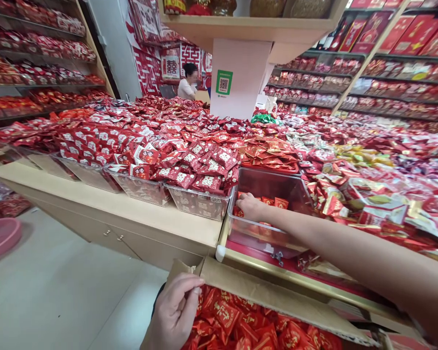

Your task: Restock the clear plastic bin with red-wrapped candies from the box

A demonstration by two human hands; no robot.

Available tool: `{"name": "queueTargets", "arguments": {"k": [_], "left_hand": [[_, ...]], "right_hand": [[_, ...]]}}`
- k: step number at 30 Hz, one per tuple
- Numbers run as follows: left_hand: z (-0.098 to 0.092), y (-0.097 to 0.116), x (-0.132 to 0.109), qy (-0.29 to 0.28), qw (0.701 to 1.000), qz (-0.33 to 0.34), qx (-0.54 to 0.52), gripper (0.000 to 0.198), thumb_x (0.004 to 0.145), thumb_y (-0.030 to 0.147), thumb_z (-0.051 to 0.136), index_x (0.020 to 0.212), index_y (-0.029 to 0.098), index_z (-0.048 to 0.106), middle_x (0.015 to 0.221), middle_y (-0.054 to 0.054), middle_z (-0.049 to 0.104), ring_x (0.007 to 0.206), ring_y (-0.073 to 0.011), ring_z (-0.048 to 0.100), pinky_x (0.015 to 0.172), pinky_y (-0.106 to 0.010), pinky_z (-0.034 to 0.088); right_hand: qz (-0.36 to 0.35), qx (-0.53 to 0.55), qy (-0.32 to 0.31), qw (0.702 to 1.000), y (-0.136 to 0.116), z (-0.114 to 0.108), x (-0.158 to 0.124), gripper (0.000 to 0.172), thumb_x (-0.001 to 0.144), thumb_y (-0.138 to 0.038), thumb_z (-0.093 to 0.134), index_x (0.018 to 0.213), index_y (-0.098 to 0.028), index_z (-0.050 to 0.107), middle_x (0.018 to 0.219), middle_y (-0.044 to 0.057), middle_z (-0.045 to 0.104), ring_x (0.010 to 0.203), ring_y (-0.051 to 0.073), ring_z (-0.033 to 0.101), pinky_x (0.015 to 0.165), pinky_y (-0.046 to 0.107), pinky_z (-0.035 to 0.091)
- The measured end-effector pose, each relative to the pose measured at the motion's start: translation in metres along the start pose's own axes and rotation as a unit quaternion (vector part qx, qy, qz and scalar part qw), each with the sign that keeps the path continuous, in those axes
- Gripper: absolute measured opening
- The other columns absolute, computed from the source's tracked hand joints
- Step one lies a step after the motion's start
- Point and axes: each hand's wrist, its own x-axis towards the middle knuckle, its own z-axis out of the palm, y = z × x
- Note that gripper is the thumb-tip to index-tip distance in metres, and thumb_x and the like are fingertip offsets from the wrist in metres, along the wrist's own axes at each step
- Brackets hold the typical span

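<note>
My left hand (177, 311) pinches the corner of an open cardboard box (263, 287) between thumb and fingers. Many shiny red candy packets (226, 316) with gold lettering fill this box. Farther forward, my right hand (252, 206) reaches into a clear plastic bin (270, 180). Its fingers curl down near the bin's left wall, and what they hold, if anything, is hidden. A few red packets (281, 203) lie on the bin's floor beside and behind that hand.
Clear bins heaped with dark red packets (204, 170) line the counter (131, 199) at left. Loose packets (379, 204) spread out at right. A white pillar (237, 73) carries a shelf overhead. A pink basin (2, 238) stands at far left. One person (187, 82) is in the background.
</note>
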Motion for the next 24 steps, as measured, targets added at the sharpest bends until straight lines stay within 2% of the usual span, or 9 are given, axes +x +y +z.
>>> {"name": "queueTargets", "arguments": {"k": [4,9,12,14,16,18,21,23,24], "left_hand": [[0.000,0.000,0.002,-0.006,1.000,0.008,0.000,0.022,0.080,0.009,0.050,0.097,0.022,0.056,0.092,-0.002,0.061,0.085,-0.0147,0.059,0.073,-0.024,0.049],[0.000,0.001,0.002,0.005,1.000,0.016,0.016,0.019,0.080,0.012,0.051,0.095,0.021,0.058,0.090,-0.002,0.063,0.083,-0.0157,0.061,0.073,-0.025,0.050],[0.000,0.001,0.002,0.009,0.999,0.021,0.025,0.018,0.080,0.013,0.050,0.094,0.021,0.058,0.087,-0.002,0.063,0.081,-0.0156,0.061,0.071,-0.025,0.050],[0.000,0.001,0.003,0.007,0.999,0.028,0.030,0.019,0.080,0.012,0.049,0.094,0.021,0.058,0.086,-0.002,0.063,0.079,-0.0152,0.061,0.069,-0.025,0.050],[-0.002,0.002,0.006,0.001,0.998,0.046,0.047,0.020,0.080,0.010,0.049,0.096,0.021,0.057,0.086,-0.003,0.062,0.080,-0.0155,0.061,0.070,-0.026,0.050],[-0.003,0.006,0.007,-0.008,0.994,0.082,0.078,0.025,0.079,0.007,0.048,0.099,0.021,0.055,0.089,-0.004,0.063,0.084,-0.0167,0.060,0.073,-0.029,0.050],[-0.001,0.015,0.005,-0.061,0.978,0.166,0.109,0.033,0.077,0.003,0.046,0.104,0.022,0.053,0.091,-0.005,0.064,0.086,-0.0171,0.060,0.076,-0.030,0.050],[0.006,0.022,-0.001,-0.136,0.967,0.179,0.121,0.034,0.078,0.003,0.044,0.105,0.021,0.053,0.090,-0.005,0.065,0.086,-0.0165,0.059,0.078,-0.029,0.049],[0.012,0.024,-0.006,-0.178,0.961,0.160,0.135,0.033,0.079,0.005,0.043,0.107,0.021,0.053,0.094,-0.006,0.064,0.089,-0.0170,0.059,0.080,-0.030,0.049]], "right_hand": [[0.004,0.019,-0.026,0.999,0.000,-0.004,-0.001,0.046,0.066,-0.036,0.063,0.101,-0.007,0.057,0.100,0.019,0.058,0.095,0.026,0.053,0.081,0.029,0.042],[-0.006,0.024,-0.018,1.000,0.001,-0.001,-0.001,0.051,0.061,-0.034,0.068,0.102,-0.007,0.055,0.101,0.018,0.058,0.097,0.027,0.053,0.081,0.029,0.043],[-0.007,0.017,-0.033,0.999,0.002,-0.004,0.002,0.047,0.064,-0.030,0.065,0.105,-0.008,0.056,0.101,0.018,0.058,0.095,0.026,0.055,0.079,0.029,0.043],[-0.007,0.011,-0.047,0.999,0.004,-0.016,0.003,0.042,0.067,-0.032,0.063,0.102,-0.010,0.058,0.100,0.016,0.060,0.094,0.025,0.056,0.078,0.029,0.044],[0.000,0.003,-0.037,0.999,0.006,-0.039,-0.002,0.038,0.069,-0.035,0.063,0.098,-0.011,0.060,0.098,0.015,0.061,0.093,0.025,0.056,0.077,0.029,0.043],[0.016,0.005,0.020,1.000,0.003,-0.071,-0.022,0.035,0.070,-0.036,0.062,0.094,-0.011,0.061,0.096,0.014,0.061,0.091,0.025,0.057,0.075,0.030,0.043],[0.019,0.088,0.147,0.985,-0.020,-0.103,-0.089,0.022,0.072,-0.028,0.058,0.089,-0.014,0.063,0.089,0.009,0.063,0.083,0.021,0.057,0.072,0.030,0.042],[-0.029,0.229,0.159,0.960,-0.046,-0.090,-0.145,0.014,0.075,-0.028,0.053,0.078,-0.020,0.065,0.078,0.003,0.064,0.069,0.015,0.057,0.065,0.026,0.043],[-0.061,0.304,0.129,0.942,-0.060,-0.070,-0.171,0.015,0.075,-0.031,0.053,0.074,-0.023,0.065,0.075,0.001,0.064,0.066,0.014,0.057,0.063,0.025,0.044]]}}
